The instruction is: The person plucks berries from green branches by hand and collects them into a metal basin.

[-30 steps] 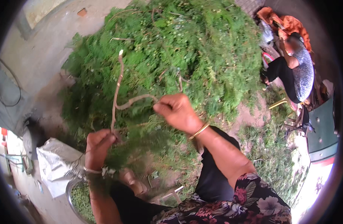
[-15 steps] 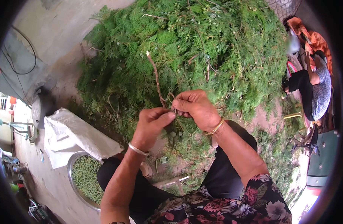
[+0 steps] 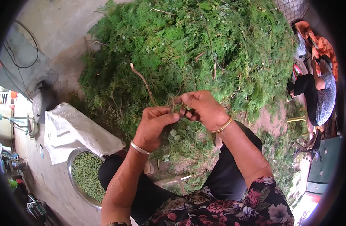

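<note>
From the head camera, looking down: the left hand [image 3: 155, 126] and the right hand [image 3: 201, 109] meet in the middle of the picture. Both are pinched shut on a thin bare twig [image 3: 144, 83]. The twig sticks up and to the left from the fingers, out over a big pile of green feathery branches [image 3: 203, 45] on the far side. The fingertips touch each other around the low end of the twig, where a few small green bits hang.

On the near left, a round metal bowl [image 3: 73, 160] sits on the ground, full of small green seeds [image 3: 86, 175]. A white sack [image 3: 73, 130] lies just beside the bowl, partly over its rim. Far to the right, another person [image 3: 320, 94] sits by the pile.

What could go wrong: the twig looks dry and thin, so a hard pull could snap it. The bowl is well off to the left of the hands, so small bits that slip from the fingers could drop into the greens on the ground and get lost.
</note>
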Available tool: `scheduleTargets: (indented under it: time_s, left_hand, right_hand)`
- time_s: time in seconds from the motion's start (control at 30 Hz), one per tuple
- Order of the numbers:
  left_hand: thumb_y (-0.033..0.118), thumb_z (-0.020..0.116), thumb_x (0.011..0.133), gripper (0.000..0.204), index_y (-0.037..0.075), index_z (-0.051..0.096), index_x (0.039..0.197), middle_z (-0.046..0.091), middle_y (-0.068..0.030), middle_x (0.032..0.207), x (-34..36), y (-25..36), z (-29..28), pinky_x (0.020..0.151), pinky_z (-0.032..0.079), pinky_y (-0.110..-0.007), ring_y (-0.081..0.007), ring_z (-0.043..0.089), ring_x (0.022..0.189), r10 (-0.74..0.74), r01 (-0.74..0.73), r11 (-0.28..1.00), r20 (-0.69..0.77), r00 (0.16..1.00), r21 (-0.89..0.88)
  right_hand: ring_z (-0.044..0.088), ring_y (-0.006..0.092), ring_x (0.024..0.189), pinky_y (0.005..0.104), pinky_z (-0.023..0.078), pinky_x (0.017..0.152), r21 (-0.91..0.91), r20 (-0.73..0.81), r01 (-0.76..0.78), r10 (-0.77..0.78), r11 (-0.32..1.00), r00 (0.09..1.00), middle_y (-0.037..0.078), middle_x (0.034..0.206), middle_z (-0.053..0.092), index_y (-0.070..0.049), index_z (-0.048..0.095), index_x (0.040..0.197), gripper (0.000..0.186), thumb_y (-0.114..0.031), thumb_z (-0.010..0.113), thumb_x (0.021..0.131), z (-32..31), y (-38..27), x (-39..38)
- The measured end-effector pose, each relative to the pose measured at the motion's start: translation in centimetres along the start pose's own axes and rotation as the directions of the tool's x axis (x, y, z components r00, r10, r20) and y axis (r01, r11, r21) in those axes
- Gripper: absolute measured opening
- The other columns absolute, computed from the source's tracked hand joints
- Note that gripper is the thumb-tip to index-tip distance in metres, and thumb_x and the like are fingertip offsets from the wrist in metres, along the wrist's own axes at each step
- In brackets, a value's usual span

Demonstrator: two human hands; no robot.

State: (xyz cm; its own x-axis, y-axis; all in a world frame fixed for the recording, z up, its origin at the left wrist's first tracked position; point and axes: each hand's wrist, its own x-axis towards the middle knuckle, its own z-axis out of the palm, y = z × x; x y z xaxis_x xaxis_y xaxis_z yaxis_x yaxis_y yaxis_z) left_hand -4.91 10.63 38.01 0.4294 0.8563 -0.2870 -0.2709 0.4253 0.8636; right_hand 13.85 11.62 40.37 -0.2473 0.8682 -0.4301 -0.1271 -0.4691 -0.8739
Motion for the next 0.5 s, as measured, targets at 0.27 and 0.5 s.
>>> scheduleTargets:
  time_s: [0.27, 0.5]
  left_hand:
    - [0.007, 0.067, 0.082, 0.011, -0.003, 0.068, 0.084, 0.062, 0.0009, 0.071, -0.4, 1.7, -1.7, 0.056, 0.042, -0.021, -0.0054, 0.052, 0.06, 0.101, -0.13, 0.988, -0.278, 0.955, -0.088]
    - [0.007, 0.063, 0.087, 0.011, -0.003, 0.066, 0.092, 0.067, -0.0048, 0.081, -0.2, 2.2, -2.9, 0.064, 0.051, -0.026, -0.0117, 0.062, 0.068, 0.142, -0.206, 0.964, -0.332, 0.933, -0.168]
  right_hand:
    - [0.065, 0.0208, 0.086, 0.0277, 0.052, 0.069, 0.343, 0.156, 0.099, -0.16, 0.934, 0.975, 0.016, 0.097, 0.067, 0.009, 0.055, 0.119, 0.031, -0.008, 0.053, 0.093, -0.9, -0.5, -0.4]
    - [0.051, 0.0099, 0.058, 0.0221, 0.038, 0.052, 0.218, 0.028, 0.169, -0.179, 0.961, 0.983, 0.005, 0.073, 0.06, 0.002, 0.06, 0.103, 0.016, -0.005, 0.056, 0.09, -1.1, -0.2, -0.4]
